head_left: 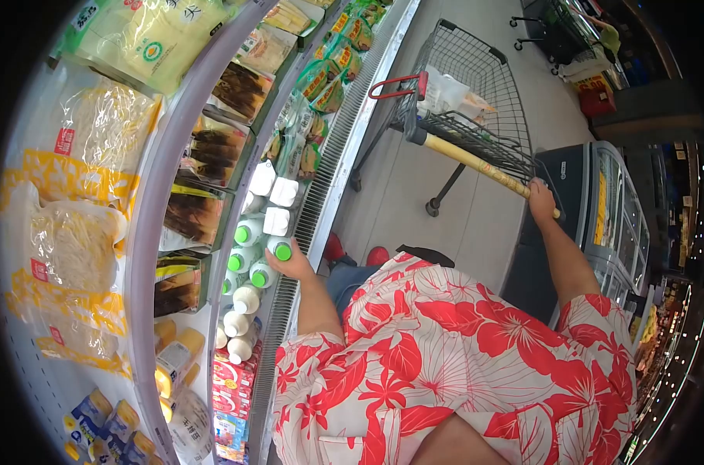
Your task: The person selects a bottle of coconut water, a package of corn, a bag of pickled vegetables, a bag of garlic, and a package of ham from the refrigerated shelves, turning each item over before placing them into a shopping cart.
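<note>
My left hand reaches into the refrigerated shelf on the left, its fingers curled round a white bottle with a green cap. The bottle is partly hidden by the hand. Beside it stand several similar green-capped bottles, and behind them white square-topped cartons. My right hand is closed round the yellow handle of a wire shopping cart, near the handle's right end. White plastic-wrapped goods lie in the cart.
White-capped bottles and red boxes stand nearer on the same shelf. Bagged foods fill the shelves at the far left. A freezer cabinet stands on the right, and another cart is at the top right.
</note>
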Tool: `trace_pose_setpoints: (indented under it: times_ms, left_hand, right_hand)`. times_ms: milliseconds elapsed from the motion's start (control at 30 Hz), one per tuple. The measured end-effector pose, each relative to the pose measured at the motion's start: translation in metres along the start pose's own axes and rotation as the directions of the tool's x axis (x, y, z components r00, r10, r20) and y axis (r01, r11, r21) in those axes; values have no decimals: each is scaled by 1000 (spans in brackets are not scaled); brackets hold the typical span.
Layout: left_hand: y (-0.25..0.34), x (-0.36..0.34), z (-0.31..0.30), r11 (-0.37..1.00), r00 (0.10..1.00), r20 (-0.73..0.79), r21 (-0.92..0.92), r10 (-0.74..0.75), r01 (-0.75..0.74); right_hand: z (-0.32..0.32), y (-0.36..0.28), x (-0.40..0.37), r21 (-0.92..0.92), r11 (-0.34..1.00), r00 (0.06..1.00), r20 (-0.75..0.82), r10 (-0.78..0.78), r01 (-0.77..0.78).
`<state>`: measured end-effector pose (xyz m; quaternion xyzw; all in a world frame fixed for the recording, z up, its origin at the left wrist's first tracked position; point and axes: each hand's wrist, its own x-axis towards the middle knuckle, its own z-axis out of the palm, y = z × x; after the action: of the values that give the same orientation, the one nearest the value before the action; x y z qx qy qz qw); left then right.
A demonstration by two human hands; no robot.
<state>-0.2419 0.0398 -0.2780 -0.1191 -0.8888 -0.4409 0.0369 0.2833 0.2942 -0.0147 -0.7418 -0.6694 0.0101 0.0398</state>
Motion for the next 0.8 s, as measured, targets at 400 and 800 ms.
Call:
trace_pose_setpoints:
  times_ms: [400, 800]
  left_hand:
    - [-5, 11, 2, 993, 996, 59, -95, -67, 73]
    - [2, 1, -16, 957, 987, 40, -241, -158, 163]
  right_hand:
    - [-3, -4, -1, 26, 999, 999, 21, 38, -38]
    - [-1, -5, -4, 22, 999, 999, -21, 37, -37]
